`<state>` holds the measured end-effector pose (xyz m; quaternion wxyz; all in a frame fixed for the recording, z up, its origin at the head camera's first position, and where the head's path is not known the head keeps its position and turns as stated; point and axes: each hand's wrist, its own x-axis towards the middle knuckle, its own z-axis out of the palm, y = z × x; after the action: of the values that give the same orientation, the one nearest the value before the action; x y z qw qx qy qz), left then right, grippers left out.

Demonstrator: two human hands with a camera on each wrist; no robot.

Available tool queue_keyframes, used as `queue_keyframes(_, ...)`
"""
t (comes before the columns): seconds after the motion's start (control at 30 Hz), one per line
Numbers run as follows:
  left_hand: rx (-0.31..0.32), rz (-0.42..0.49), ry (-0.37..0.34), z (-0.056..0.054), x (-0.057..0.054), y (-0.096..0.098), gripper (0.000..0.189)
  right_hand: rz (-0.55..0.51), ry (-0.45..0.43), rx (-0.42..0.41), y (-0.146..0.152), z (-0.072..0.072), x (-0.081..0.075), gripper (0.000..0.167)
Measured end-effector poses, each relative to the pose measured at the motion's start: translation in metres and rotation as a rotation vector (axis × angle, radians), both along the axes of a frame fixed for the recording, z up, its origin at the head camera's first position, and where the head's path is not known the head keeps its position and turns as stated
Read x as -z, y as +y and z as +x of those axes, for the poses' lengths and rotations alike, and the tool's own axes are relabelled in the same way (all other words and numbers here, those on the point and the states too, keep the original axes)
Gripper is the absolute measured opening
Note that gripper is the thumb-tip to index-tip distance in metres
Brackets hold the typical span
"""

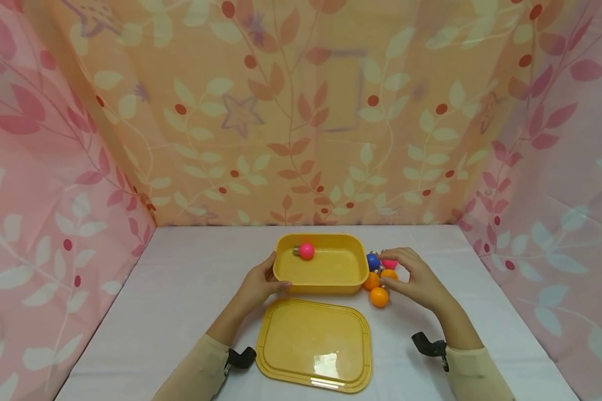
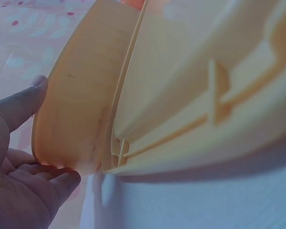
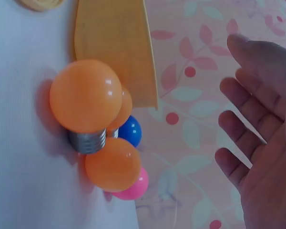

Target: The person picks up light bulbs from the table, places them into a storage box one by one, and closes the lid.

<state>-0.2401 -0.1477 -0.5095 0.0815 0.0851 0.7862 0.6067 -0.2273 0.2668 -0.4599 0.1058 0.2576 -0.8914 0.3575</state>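
On the left, the left hand (image 1: 258,284) holds the near end of a yellow, rectangular plastic box (image 1: 331,271), where a glossy pink round bulb (image 1: 307,251) lies crosswise, metal base pointing left. Just beyond the box's right end, on the white cloth-covered tabletop (image 1: 205,262), cluster three glossy orange round bulbs (image 1: 379,297), a glossy blue round bulb (image 1: 373,262) and a second pink bulb (image 1: 389,264), the frontmost orange one's base toward the others. The right hand (image 1: 418,281), far nearer them, hovers with empty fingers wide, the cluster below and leftward.
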Motion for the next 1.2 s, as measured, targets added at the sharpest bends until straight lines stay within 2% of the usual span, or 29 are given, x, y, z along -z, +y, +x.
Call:
queue_keyframes(0.13, -0.008, -0.009, 0.005, -0.001, 0.002, -0.002, 0.104, 0.008, -0.052, -0.051, 0.009, -0.003, 0.004, 0.045)
queue_keyframes(0.3, -0.014, -0.023, 0.003, 0.0, 0.001, -0.004, 0.104, 0.018, -0.194, -0.093, 0.016, -0.004, 0.008, 0.04)
queue_keyframes(0.47, -0.015, -0.02, -0.005, 0.0, 0.0, -0.004, 0.104, 0.031, -0.314, -0.085, 0.019, -0.005, 0.013, 0.042)
queue_keyframes(0.6, -0.02, -0.038, -0.003, -0.001, 0.001, -0.003, 0.105, 0.041, -0.368, -0.084, 0.02, -0.006, 0.018, 0.042)
queue_keyframes(0.9, -0.024, -0.08, -0.001, -0.002, 0.001, -0.002, 0.107, 0.072, -0.384, -0.115, 0.019, -0.005, 0.025, 0.038)
queue_keyframes(1.2, -0.014, -0.055, -0.015, -0.002, 0.0, 0.0, 0.106, 0.146, -0.341, -0.124, 0.017, -0.006, 0.027, 0.038)
